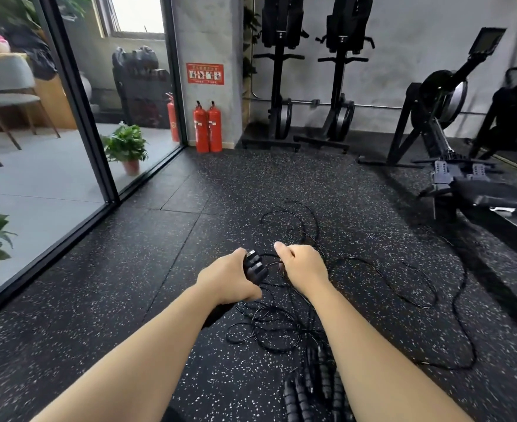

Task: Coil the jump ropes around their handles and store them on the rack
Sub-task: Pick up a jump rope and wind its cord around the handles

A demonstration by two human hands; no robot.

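**Ropes in hand on the gym floor**

A person's left hand [226,278] grips a pair of black jump-rope handles [253,267], fingers curled round them, above the speckled rubber floor [129,300]. The right hand [301,264] pinches the thin black rope [403,287] beside them. Loose cord sprawls below; more handles [312,388] lie between the forearms.

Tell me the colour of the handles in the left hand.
Black with silver end caps; head view.

Open floor [114,300] leftward; rope loops [403,287], rowing machine [452,166] rightward
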